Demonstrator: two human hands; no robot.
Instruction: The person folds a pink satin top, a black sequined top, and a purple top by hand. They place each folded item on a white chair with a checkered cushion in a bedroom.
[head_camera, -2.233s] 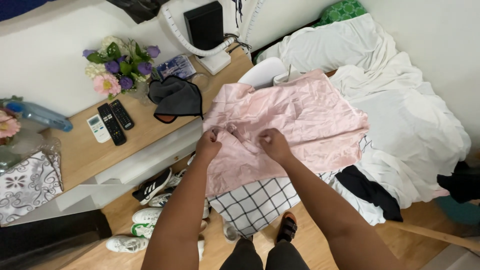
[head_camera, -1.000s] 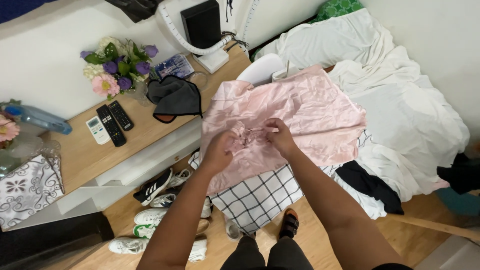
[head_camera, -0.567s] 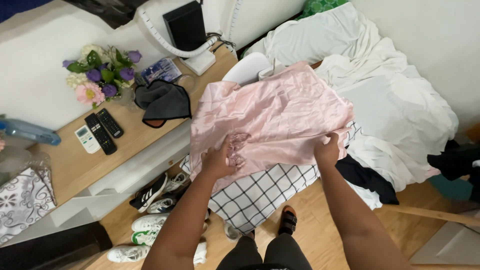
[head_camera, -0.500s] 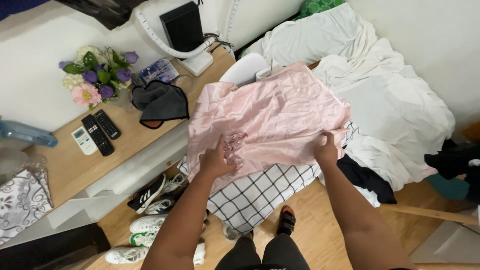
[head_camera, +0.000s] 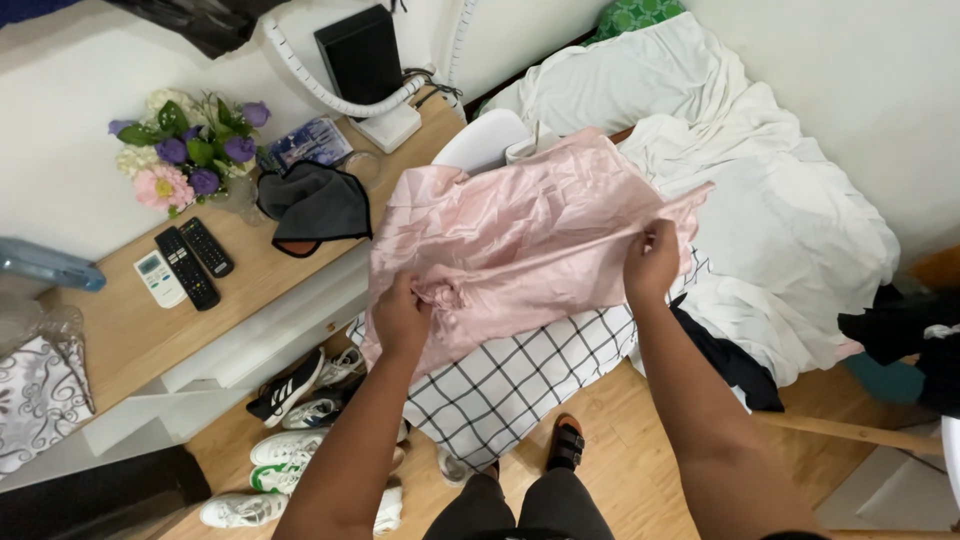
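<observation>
A shiny pale pink garment (head_camera: 520, 235) is stretched out in the air over the foot of the bed. My left hand (head_camera: 403, 312) grips its bunched lower left edge. My right hand (head_camera: 651, 262) pinches the lower right edge, well apart from the left one. Under the garment lies a white cloth with a black grid pattern (head_camera: 510, 375), hanging off the bed end.
A rumpled white sheet (head_camera: 790, 230) covers the bed on the right. At the left is a wooden desk (head_camera: 130, 330) with flowers (head_camera: 185, 150), remote controls (head_camera: 190, 262) and a dark cloth (head_camera: 312, 205). Several shoes (head_camera: 300, 430) lie on the wooden floor.
My hands began close together at the garment's middle. They have moved apart along its lower edge, the right one going right, and the pink cloth is now spread and lifted.
</observation>
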